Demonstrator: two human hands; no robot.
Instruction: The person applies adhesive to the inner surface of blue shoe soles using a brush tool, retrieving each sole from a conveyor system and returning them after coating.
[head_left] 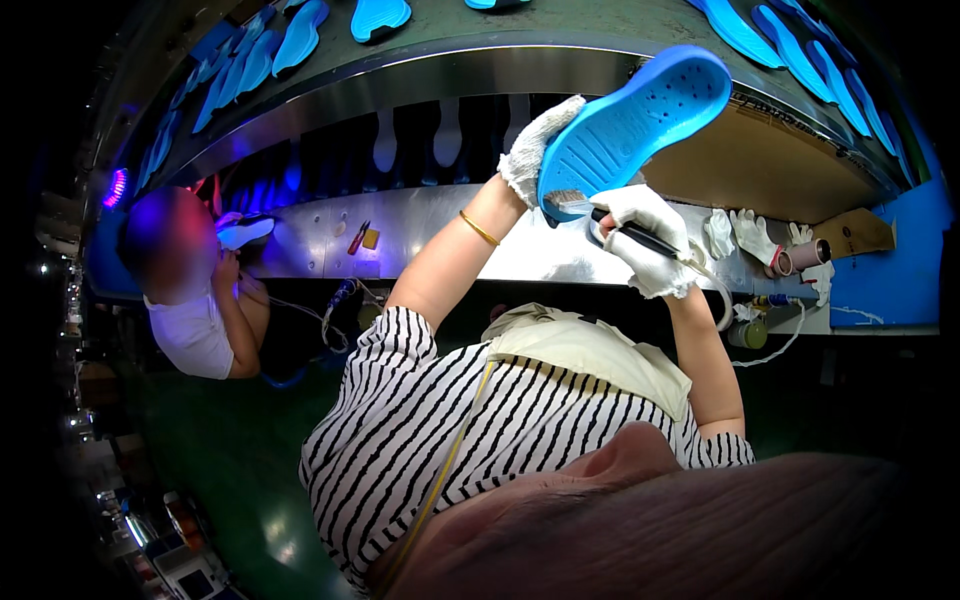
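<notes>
A bright blue shoe sole (640, 120) is raised above the metal bench, tilted, with its ridged and dotted face showing. My left hand (535, 150), in a white knit glove, grips its edge near the lower end. My right hand (648, 212), gloved too but with a fingertip bare, is closed round a brush (572, 203) with a black handle. Its bristles lie against the lower end of the sole. A pale tube (722, 295) runs from near the handle past my right wrist.
Beyond the metal bench (430, 215) runs a belt (450, 35) carrying several blue soles. Spare gloves (750, 235) and a spool (805, 255) lie at right. Red-handled pliers (358, 238) and a yellow block (371, 239) lie left. Another person (195, 290) sits far left, holding a sole (245, 233).
</notes>
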